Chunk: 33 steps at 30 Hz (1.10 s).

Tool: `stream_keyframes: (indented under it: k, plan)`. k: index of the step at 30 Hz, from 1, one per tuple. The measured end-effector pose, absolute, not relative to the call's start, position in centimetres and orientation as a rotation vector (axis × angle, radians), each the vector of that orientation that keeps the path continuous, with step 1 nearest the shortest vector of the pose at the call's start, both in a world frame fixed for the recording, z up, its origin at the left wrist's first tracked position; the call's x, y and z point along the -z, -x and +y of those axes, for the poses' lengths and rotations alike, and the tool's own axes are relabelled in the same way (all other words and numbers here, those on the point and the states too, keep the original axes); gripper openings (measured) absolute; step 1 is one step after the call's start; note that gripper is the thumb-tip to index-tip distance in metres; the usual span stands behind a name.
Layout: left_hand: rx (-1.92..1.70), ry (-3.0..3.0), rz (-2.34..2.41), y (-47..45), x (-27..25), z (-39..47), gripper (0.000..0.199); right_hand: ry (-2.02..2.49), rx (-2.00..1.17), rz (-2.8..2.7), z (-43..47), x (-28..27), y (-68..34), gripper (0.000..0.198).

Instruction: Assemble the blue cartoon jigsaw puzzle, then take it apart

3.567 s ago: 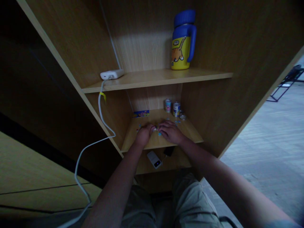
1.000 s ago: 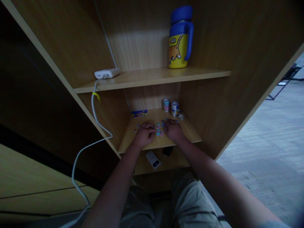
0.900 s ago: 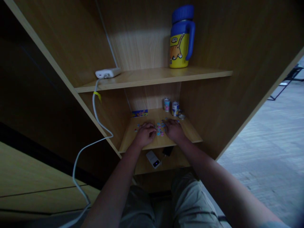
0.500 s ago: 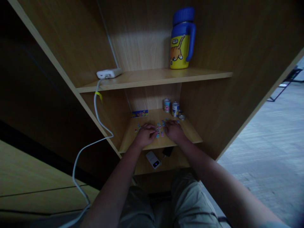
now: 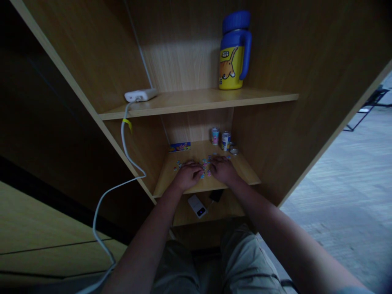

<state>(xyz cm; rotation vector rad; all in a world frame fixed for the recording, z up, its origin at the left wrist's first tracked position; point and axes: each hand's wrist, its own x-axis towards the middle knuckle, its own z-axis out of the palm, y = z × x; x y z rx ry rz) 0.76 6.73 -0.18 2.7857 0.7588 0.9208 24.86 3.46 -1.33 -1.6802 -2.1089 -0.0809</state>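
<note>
Small colourful pieces (image 5: pixel 209 173), which look like jigsaw puzzle pieces, lie scattered on the middle shelf (image 5: pixel 248 176). My left hand (image 5: pixel 187 175) rests among them from the left, its thumb and fingers pinched at a piece near the cluster's middle. From the right, my right hand (image 5: pixel 224 170) reaches in with bent fingertips close together over the pieces; what they hold is hidden. Behind the hands stand a pink-and-blue tin can (image 5: pixel 215 136) and a blue-and-white tin can (image 5: pixel 226 141). A small round metal lid (image 5: pixel 234 151) lies beside the second can.
A picture card (image 5: pixel 179 147) lies at the shelf's back left. Above are a blue-and-yellow mug (image 5: pixel 233 53) and a white charger (image 5: pixel 141 95), whose cable (image 5: pixel 122 185) hangs down the left. A white power bank (image 5: pixel 197 206) is on the lower shelf.
My right hand has shifted slightly left and nearer to me, its fingers drawn in more. My left hand stays almost in place.
</note>
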Motion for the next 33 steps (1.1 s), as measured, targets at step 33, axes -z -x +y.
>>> stream_keyframes:
  k: [33]
  plan:
    - [-0.888, -2.793, 0.867, -0.88, 0.32, 6.87, 0.03, 1.177, -0.051, -2.288, 3.91, 1.86, -25.45, 0.045]
